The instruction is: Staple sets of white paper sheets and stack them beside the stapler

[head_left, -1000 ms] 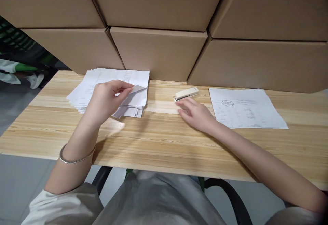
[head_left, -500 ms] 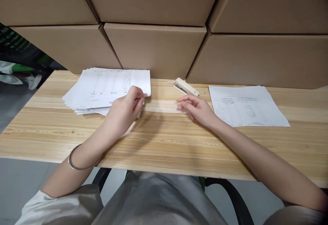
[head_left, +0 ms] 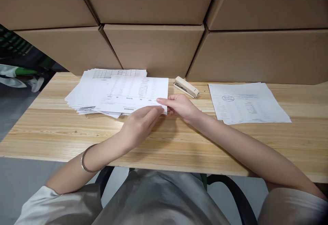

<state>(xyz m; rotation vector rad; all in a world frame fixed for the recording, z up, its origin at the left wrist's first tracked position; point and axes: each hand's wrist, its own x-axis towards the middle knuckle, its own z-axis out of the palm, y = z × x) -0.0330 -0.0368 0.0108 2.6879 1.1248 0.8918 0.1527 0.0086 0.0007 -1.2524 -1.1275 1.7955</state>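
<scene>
A printed sheet of paper (head_left: pixel 135 93) reaches out to the right, partly over a fanned stack of papers (head_left: pixel 85 90) on the left of the table. My left hand (head_left: pixel 143 124) pinches its near right corner, fingers closed. My right hand (head_left: pixel 180 107) grips the same sheet by its right edge, thumb on top and fingers underneath. Whether it is one sheet or more I cannot tell. Just beyond my right hand lies a cream stapler (head_left: pixel 186 87), touched by neither hand.
To the right, another small pile of printed papers (head_left: pixel 248 103) bears an oval stamp. Large cardboard boxes (head_left: pixel 153 47) form a wall along the back of the wooden table (head_left: pixel 84 136). Chair arms (head_left: pixel 233 194) curve below the front edge.
My left hand has drawn the sheet rightward off the stack. My right hand, previously free near the stapler, has moved left and taken hold of the sheet's edge.
</scene>
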